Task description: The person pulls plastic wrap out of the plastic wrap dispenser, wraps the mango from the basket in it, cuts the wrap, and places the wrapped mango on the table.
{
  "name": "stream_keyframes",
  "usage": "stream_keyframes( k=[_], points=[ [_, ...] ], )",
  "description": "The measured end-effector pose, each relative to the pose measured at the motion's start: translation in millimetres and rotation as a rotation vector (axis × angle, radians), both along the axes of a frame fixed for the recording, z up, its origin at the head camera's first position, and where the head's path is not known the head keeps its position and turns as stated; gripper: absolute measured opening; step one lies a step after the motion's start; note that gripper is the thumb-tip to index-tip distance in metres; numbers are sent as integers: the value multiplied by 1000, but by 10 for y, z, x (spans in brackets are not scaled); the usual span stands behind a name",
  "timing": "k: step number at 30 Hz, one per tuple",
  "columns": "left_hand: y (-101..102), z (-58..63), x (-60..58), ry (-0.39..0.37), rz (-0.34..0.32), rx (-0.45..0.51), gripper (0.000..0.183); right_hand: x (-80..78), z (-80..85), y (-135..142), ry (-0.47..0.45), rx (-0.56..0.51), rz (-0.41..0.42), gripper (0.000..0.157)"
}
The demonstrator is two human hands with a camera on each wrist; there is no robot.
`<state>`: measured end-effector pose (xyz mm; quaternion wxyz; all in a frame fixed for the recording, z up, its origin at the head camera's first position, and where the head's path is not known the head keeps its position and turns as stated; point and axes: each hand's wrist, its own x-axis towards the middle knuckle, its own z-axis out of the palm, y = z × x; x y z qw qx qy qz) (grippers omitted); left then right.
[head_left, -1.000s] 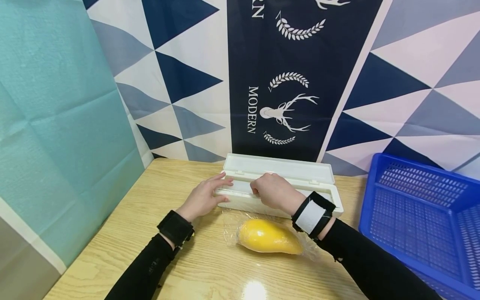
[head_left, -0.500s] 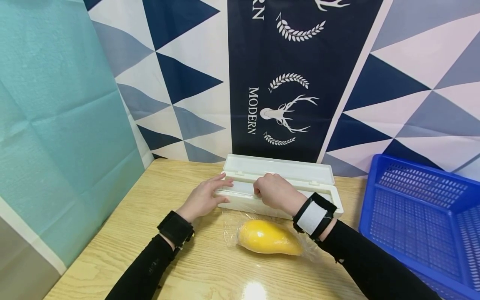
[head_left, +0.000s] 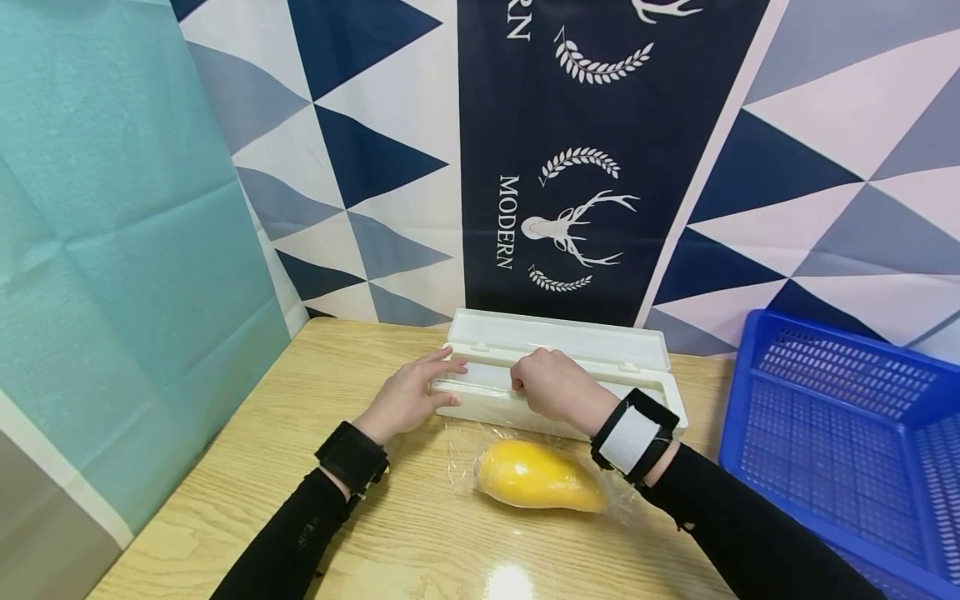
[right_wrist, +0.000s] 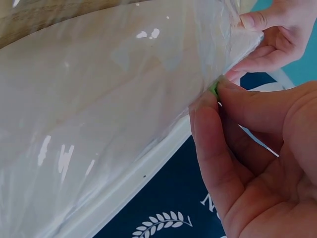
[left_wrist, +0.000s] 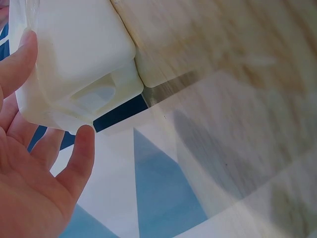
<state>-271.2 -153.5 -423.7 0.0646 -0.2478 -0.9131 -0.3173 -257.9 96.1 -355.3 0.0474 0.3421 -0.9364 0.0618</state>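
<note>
A long white cling film box (head_left: 487, 404) lies on the table with its lid (head_left: 562, 335) tipped back. At its left end my left hand (head_left: 408, 395) grips the box, thumb at the front and fingers over the top and end. Over the box's middle, my right hand (head_left: 558, 385) pinches a small green piece, the slider cutter (right_wrist: 214, 90), between thumb and forefinger. Clear cling film (right_wrist: 114, 99) stretches over the box and hangs down its front. Just before the box sits a yellow mango (head_left: 540, 477) wrapped in film. The slider is hidden in the head view.
To the right stands a blue plastic basket (head_left: 828, 475). A patterned cloth (head_left: 397, 242) hangs behind the wooden table (head_left: 420, 533), and a teal cloth (head_left: 135, 250) hangs on the left.
My right hand has slid slightly to the right along the box, still pinching. The left hand, box and wrapped mango look unmoved.
</note>
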Motion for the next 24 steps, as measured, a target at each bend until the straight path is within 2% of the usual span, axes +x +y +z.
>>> stream_keyframes(
  k=[24],
  points=[
    [-2, 1, 11, 2, 2, -2, 48, 35, -46, 85, 52, -51, 33, 39]
  ],
)
